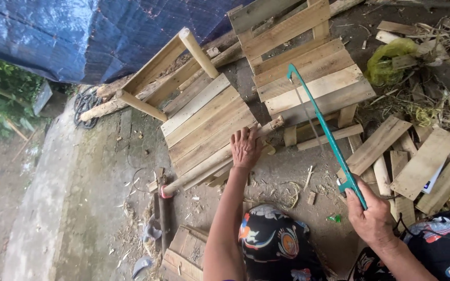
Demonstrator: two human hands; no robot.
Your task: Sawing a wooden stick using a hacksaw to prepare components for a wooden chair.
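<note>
Both forearms are bare from the elbow down, with no sleeve, glove, watch or ring showing on the left hand (246, 147) or the right hand (372, 216). The fingers are short-nailed and dusty-looking. The person wears black patterned trousers (277, 244), loose and soft, printed with round orange-and-white medallions, blue and red patches and pale swirling outlines. Right of that left knee, the other trouser leg (441, 247) carries the same black cloth, with a red-and-white band near its top edge and a blue circular badge lower down.
</note>
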